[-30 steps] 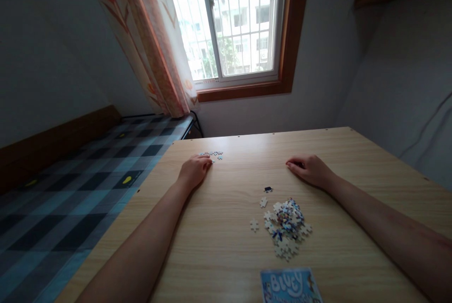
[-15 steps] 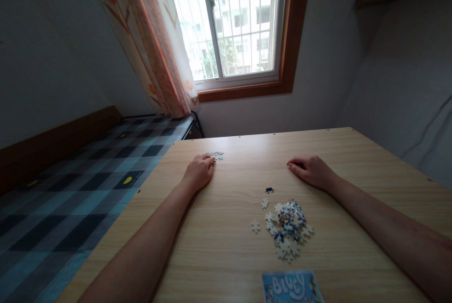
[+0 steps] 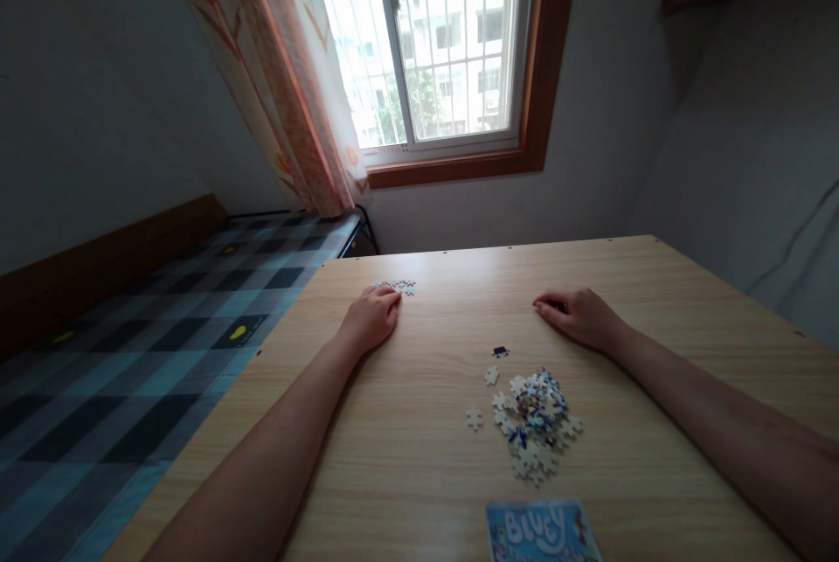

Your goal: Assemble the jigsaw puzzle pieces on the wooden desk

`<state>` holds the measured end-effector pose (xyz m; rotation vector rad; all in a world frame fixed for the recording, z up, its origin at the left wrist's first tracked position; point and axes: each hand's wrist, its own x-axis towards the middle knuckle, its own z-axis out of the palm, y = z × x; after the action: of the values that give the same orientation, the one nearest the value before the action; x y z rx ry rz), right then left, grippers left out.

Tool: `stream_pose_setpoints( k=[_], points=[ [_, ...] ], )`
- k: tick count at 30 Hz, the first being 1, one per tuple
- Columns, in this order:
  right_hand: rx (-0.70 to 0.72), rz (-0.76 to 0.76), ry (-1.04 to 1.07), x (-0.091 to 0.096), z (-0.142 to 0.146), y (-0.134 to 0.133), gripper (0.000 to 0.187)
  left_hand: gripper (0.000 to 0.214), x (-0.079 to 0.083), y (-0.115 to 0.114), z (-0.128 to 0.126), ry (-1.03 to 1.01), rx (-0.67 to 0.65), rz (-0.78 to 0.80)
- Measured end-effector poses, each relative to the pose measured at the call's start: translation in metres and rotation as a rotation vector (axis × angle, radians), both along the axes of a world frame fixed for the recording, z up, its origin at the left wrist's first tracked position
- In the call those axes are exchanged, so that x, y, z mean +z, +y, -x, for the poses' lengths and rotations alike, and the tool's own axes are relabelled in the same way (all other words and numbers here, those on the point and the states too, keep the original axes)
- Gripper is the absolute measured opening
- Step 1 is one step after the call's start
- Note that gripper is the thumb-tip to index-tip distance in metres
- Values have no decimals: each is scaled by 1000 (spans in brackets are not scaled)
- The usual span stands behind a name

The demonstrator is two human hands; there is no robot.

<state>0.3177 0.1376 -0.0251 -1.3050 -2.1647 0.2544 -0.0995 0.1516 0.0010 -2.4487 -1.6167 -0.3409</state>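
My left hand [image 3: 371, 317] rests on the far left of the table, its fingers bent and pressed together at the small group of joined puzzle pieces [image 3: 407, 283]. A puzzle piece at its fingertips is mostly covered by them. One pale blue piece [image 3: 410, 292] lies just right of those fingers. On the right side, my right hand [image 3: 573, 313] lies on the tabletop with curled fingers and the thumb against them; nothing shows in it. Between my forearms is a heap of loose puzzle pieces [image 3: 538, 409], many with their pale backs up.
Single pieces lie by the heap: a dark one [image 3: 501, 352] and two pale ones [image 3: 491, 376]. A blue "Bluey" box or card [image 3: 541, 531] is at the near edge of view. Left of the wooden table [image 3: 452, 282] stands a bed with a checked cover [image 3: 216, 343].
My left fingertips have shifted slightly, and a piece that showed beside them is now covered. The right hand and the heap stay as they were.
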Motion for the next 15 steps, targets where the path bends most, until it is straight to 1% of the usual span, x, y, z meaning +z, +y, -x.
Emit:
stream_pose_setpoints(
  k=[7, 12, 15],
  points=[
    [-6, 10, -22, -2, -1, 1, 27, 33, -5, 2, 0, -21, -20, -27],
    [-7, 11, -22, -2, -1, 1, 27, 34, -4, 0, -1, -28, 36, -40],
    [-6, 6, -17, -2, 0, 1, 25, 34, -4, 0, -1, -4, 47, -28]
  ],
)
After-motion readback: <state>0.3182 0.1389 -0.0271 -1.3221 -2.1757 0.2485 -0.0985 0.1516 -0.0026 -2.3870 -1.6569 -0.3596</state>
